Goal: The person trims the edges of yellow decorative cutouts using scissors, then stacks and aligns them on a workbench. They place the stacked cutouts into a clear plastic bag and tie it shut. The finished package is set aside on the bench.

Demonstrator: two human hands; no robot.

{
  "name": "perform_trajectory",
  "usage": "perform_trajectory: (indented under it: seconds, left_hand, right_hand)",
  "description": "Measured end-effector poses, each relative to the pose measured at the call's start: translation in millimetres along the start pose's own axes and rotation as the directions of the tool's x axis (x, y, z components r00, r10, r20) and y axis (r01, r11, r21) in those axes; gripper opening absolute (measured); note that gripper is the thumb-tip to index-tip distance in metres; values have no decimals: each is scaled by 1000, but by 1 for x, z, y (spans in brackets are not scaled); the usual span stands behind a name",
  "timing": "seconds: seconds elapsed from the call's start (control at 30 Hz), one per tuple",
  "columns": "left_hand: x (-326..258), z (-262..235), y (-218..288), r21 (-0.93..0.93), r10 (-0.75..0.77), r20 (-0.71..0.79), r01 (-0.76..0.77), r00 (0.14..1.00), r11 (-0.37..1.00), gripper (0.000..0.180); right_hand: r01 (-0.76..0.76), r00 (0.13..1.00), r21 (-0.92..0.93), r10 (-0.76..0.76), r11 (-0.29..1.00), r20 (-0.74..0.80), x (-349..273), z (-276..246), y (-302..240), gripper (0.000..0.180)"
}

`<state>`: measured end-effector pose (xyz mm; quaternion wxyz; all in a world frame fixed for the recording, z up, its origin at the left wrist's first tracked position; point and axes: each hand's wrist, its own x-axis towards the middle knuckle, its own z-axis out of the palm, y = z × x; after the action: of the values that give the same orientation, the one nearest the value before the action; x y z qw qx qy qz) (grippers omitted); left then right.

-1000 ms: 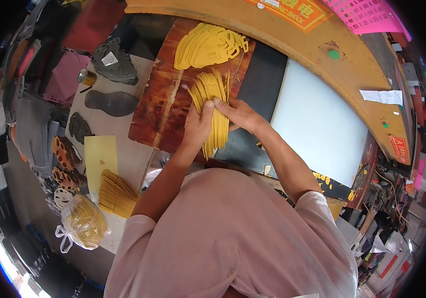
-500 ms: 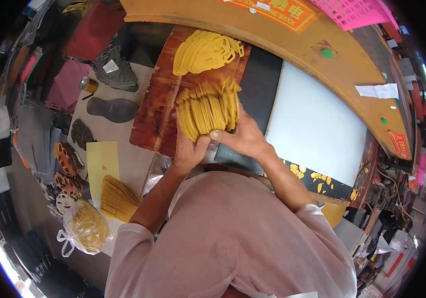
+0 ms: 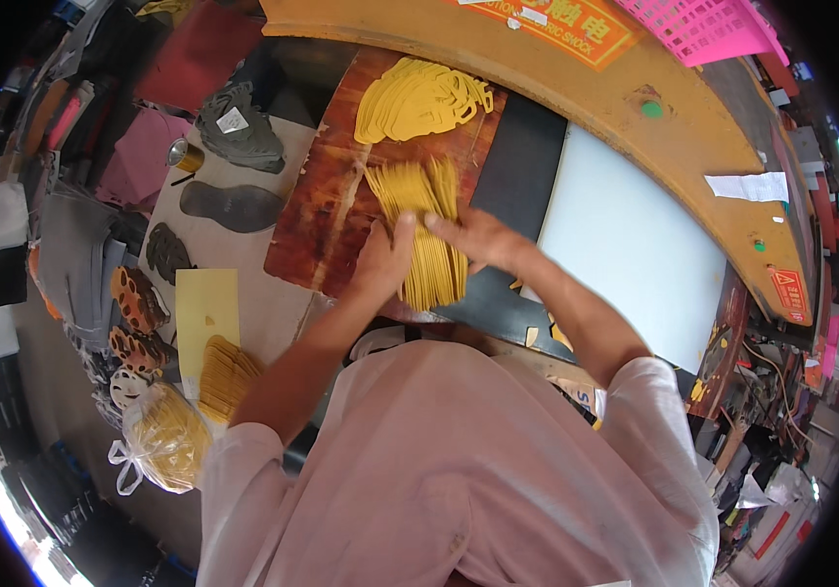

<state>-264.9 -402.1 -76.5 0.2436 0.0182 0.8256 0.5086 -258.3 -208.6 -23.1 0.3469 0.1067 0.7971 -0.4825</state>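
Observation:
A thick stack of yellow cut sheet pieces (image 3: 429, 264) stands on edge over the near part of the reddish-brown board (image 3: 317, 220). My left hand (image 3: 382, 256) presses against its left side, thumb on top. From the right, my right hand (image 3: 478, 238) grips the same stack, its thumb also lying across the upper edges. The far ends of the pieces fan apart and look slightly blurred. Farther back on the board lies another pile of flat yellow cut pieces (image 3: 410, 103) with openings in them.
An orange machine beam (image 3: 654, 103) arches over the back. To the right lies a white cutting board (image 3: 635, 245). At left are a dark sole-shaped piece (image 3: 231, 206), a small can (image 3: 185, 155), a yellow sheet (image 3: 207, 318), stacked ochre pieces (image 3: 227, 377) and a tied plastic bag (image 3: 163, 440).
The stack has been tipped and brought nearer my body, so its edges now face up. Both hands have moved up along its sides.

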Motion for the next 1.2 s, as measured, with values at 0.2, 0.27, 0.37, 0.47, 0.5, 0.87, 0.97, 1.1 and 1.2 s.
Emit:
perform_trajectory:
  seconds: [0.2,0.27,0.37,0.47,0.5,0.87,0.97,1.1,1.2]
  left_hand:
    - [-5,51,-60,-115,247,-217,-276,944,954,63]
    - [-2,48,-62,-12,307,-208,-317,929,949,60]
    - [2,29,-52,-15,315,-106,-318,943,948,59]
    - [-3,18,-30,-3,430,-83,-432,899,902,59]
    - [-8,17,-22,37,437,-114,-436,892,899,60]
    - [-21,6,-35,220,710,-118,-679,694,700,91]
    - [-6,11,-33,159,695,-171,-676,699,719,81]
    - [-16,0,8,77,647,-205,-647,734,759,74]
    - [-28,-13,33,-36,532,-113,-539,839,842,67]
  right_hand:
    - [19,999,223,-8,975,-50,22,32,54,83]
    - [-1,998,151,9,989,-54,27,28,60,80]
    - [0,998,222,13,975,-60,32,26,54,76]
    - [78,991,239,-50,968,-122,17,27,33,73]
    - [52,987,221,-16,974,-160,10,26,23,72]
    - [446,804,-228,-499,865,-322,-25,29,19,81]
    - [625,757,168,-540,762,-368,-2,49,23,77]
    - [368,907,131,-324,920,-270,-15,26,1,66]
    - [198,980,205,-196,958,-29,-26,-11,-16,90]
